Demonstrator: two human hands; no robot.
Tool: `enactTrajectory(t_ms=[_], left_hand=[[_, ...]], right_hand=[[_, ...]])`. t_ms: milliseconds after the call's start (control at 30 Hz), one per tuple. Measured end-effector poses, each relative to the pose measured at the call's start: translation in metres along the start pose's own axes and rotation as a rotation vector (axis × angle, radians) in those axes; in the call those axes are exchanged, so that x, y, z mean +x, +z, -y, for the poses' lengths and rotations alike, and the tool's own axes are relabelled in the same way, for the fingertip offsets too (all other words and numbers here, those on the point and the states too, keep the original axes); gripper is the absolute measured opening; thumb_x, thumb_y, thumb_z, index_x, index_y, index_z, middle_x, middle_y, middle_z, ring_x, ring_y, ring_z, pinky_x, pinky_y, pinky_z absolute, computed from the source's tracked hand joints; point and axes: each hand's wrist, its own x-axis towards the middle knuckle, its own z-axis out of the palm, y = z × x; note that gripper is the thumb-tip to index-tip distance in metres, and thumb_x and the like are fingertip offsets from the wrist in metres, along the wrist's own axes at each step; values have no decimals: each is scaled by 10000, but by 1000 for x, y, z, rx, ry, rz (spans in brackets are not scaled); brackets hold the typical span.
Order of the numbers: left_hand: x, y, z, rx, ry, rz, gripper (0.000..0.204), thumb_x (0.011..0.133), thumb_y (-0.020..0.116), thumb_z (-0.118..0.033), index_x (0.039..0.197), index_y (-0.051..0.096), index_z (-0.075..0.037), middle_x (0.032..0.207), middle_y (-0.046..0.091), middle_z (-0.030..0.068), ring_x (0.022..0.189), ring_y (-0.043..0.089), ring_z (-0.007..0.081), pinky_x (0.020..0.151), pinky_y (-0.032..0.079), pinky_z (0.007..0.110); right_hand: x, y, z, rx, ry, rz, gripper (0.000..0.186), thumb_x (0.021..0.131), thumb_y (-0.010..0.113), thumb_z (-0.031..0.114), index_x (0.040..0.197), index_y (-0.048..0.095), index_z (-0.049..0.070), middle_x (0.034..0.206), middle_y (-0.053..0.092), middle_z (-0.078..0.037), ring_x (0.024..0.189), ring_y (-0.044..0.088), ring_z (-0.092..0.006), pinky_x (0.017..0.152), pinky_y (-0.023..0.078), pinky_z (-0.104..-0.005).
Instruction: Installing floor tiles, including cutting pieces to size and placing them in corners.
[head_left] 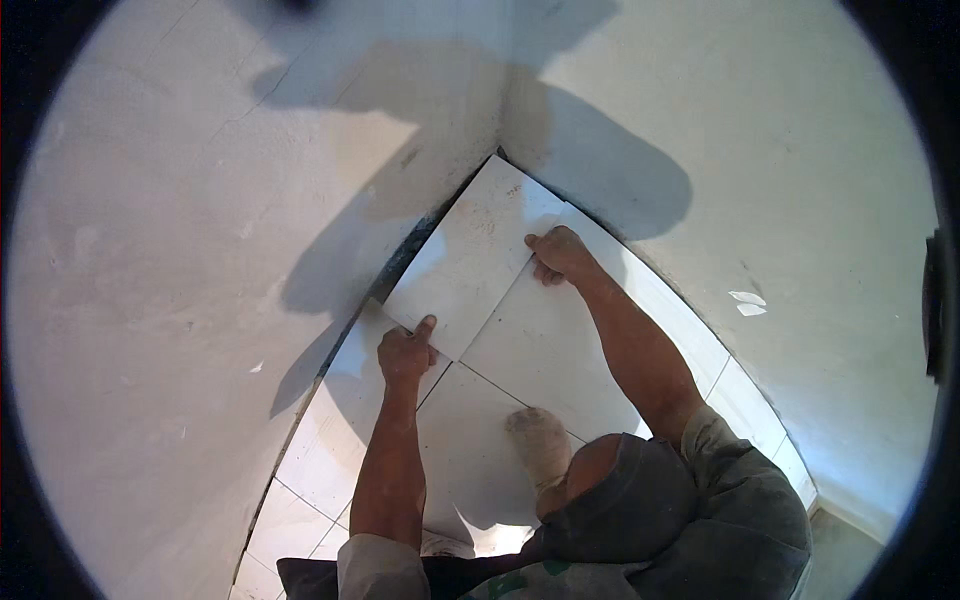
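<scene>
A white floor tile (465,262) with faint brownish specks lies in the corner where two walls meet. My left hand (406,354) grips its near edge, thumb on top and fingers curled at the rim. At its right edge my right hand (562,254) pinches it, the thumb over the top and the other fingers bent beside the neighbouring white tile (550,330). The tile seems to overlap its neighbours slightly; whether it rests fully flat I cannot tell. Between it and the left wall runs a dark gap (410,245).
Pale plastered walls rise on the left (170,300) and right (800,170). More white tiles (310,465) cover the floor along both walls. My dusty foot (538,440) stands on a tile near my bent knee. Small white chips (748,302) show at the right wall.
</scene>
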Motion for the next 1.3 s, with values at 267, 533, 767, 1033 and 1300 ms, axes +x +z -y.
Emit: enactTrajectory(t_ms=[267, 533, 767, 1033, 1300], left_hand=[[2, 2, -1, 253, 73, -25, 557, 849, 585, -545, 546, 650, -82, 527, 640, 57, 565, 660, 213, 676, 529, 345], [5, 2, 0, 290, 79, -76, 577, 854, 567, -558, 530, 653, -90, 526, 640, 45, 619, 675, 222, 700, 527, 338], [10, -2, 12, 173, 96, -55, 505, 865, 567, -514, 650, 650, -65, 548, 640, 57, 599, 664, 236, 696, 518, 362], [1, -2, 14, -6, 114, -83, 430, 872, 618, -407, 672, 573, -29, 594, 631, 89, 534, 622, 201, 587, 493, 347], [10, -5, 28, 136, 329, -210, 433, 879, 635, -390, 671, 569, -17, 585, 613, 97, 503, 589, 170, 537, 505, 314]], right_hand=[[-5, 9, -6, 233, 62, -154, 408, 917, 568, 301, 727, 603, -59, 654, 660, -156, 480, 632, -233, 440, 551, -335], [3, 16, -15, 275, -14, -149, 348, 904, 598, 270, 770, 584, -51, 651, 640, -179, 457, 600, -223, 406, 514, -317], [-2, 19, -17, 437, -17, -121, 287, 875, 624, 238, 812, 597, -41, 677, 651, -174, 509, 639, -233, 444, 545, -328], [-9, 37, -16, 518, -64, -185, 197, 831, 644, 153, 794, 559, -21, 675, 640, -166, 512, 642, -233, 452, 554, -337], [-10, 42, -11, 498, -82, -217, 143, 821, 625, 68, 745, 533, -13, 646, 626, -152, 482, 622, -229, 431, 552, -329]])
